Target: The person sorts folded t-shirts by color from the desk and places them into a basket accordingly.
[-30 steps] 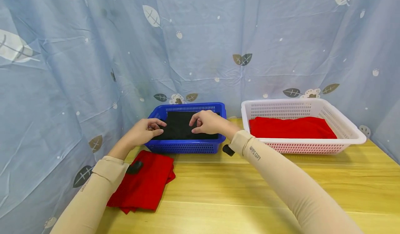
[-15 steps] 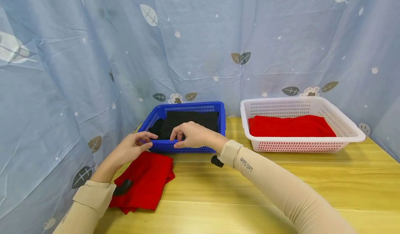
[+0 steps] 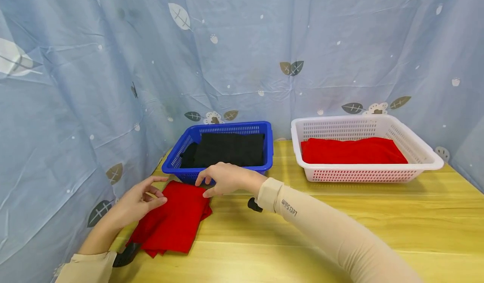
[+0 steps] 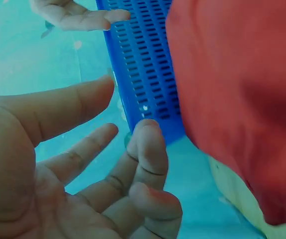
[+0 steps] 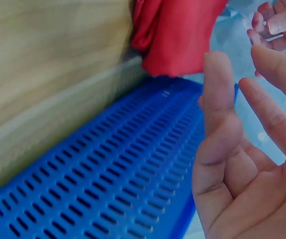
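I note: left basket, fabric inside; right basket, cloth inside; both on tabletop, curtain behind. Textile stack before left basket, also on tabletop.

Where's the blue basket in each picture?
Head: the blue basket is left of centre, about mid-height.
Left wrist: upper middle, cut off by the top edge.
Right wrist: slanting from lower left towards upper middle.
Shared landmark: the red cloth outside it: nearer the viewer in head, right in left wrist, top in right wrist.
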Available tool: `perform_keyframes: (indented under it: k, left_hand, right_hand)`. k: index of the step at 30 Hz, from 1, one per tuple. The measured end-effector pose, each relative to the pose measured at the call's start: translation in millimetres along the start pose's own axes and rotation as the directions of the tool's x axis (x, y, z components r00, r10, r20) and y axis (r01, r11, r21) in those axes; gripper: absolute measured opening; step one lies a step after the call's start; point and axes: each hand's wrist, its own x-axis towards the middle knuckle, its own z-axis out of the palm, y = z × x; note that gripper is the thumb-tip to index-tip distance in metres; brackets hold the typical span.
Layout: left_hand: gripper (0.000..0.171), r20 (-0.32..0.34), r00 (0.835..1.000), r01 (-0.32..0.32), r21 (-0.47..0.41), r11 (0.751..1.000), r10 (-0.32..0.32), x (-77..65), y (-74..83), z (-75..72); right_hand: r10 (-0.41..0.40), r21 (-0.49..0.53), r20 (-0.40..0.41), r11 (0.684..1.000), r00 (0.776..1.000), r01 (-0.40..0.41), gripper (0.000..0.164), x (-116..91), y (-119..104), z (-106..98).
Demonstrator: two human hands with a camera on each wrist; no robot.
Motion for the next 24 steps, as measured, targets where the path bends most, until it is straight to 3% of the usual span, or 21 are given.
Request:
perform_keyframes:
  k: [5, 8, 17, 24]
  left_hand:
    - [0.063, -0.014, 0.998, 0.07, 0.188, 0.98, -0.069, -9.9, -11.4, 3.4]
    - [0.063, -0.006, 0.997, 0.073, 0.285, 0.956, -0.074, -10.8, -17.1, 7.7]
    - [0.056, 0.009, 0.996, 0.086, 0.297, 0.951, -0.093, -11.5, -27.1, 22.3]
    - [0.06, 0.064, 0.994, 0.071, 0.281, 0.957, -0.092, -9.4, -29.0, 24.8]
  right_hand:
    - [0.005, -0.016, 0.042, 1.0, 0.999, -0.004, 0.047, 4.5, -4.7, 14.1]
    - [0.001, -0.053, 0.054, 0.999, 0.999, 0.002, 0.048, 8.5, -5.4, 22.6]
    - [0.038, -0.048, 0.115, 0.998, 0.993, -0.032, 0.048, 15.3, -3.7, 39.9]
    - [0.034, -0.039, 0.137, 0.999, 0.99, -0.029, 0.046, 10.5, -1.5, 42.2]
